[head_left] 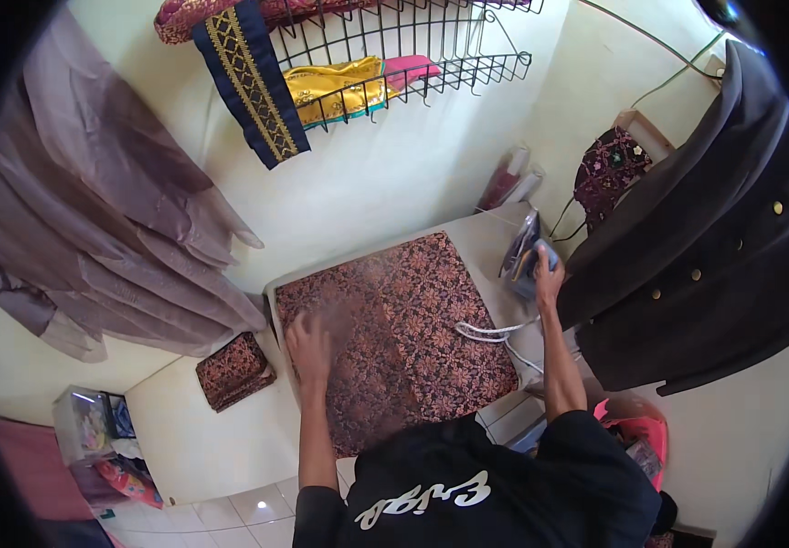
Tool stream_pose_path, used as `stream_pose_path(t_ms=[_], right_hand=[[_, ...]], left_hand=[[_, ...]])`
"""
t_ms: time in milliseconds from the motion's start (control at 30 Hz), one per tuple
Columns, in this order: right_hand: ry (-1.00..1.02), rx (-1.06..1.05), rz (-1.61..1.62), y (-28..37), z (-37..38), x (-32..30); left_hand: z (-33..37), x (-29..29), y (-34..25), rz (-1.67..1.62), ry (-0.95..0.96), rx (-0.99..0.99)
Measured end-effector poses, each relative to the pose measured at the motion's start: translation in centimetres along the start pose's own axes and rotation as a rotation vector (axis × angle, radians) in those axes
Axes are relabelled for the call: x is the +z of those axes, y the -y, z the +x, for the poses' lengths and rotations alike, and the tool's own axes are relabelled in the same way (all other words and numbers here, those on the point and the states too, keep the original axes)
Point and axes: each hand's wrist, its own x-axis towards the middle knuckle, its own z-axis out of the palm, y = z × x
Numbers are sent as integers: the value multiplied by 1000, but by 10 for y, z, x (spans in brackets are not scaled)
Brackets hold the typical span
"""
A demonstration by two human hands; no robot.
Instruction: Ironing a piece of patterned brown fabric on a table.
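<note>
A patterned cloth (440,320), dark with orange-brown flowers, lies over the padded table in front of me. My left hand (308,340) is at its left edge. Motion smears the fingers and the cloth beside them, so I cannot tell whether they grip it. At the far right corner, my right hand (548,270) is closed around the handle of a clothes iron (522,265). The iron is tilted up, its soleplate turned toward the cloth. Its white cord (484,331) loops over the cloth's right side.
Left of the table, a folded matching cloth (234,370) rests on a pale board (202,438). Mauve garments (129,210) hang at left, a dark buttoned coat (705,247) at right. A black wire rack (413,78) holds fabrics above. Rolls (508,183) lean behind the table; a pink container (647,434) stands lower right.
</note>
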Motion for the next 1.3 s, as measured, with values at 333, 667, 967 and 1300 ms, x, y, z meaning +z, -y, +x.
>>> stream_pose_path(t_ms=[333, 667, 967, 1300], right_hand=[[-98, -80, 234, -15, -56, -23], [-240, -147, -22, -1, -88, -29], [393, -423, -358, 40, -139, 46], [541, -43, -780, -7, -80, 66]], left_hand=[[14, 35, -89, -344, 243, 479], [10, 24, -69, -326, 233, 139], [-19, 3, 44, -269, 55, -489], [-18, -2, 73, -533, 111, -727]])
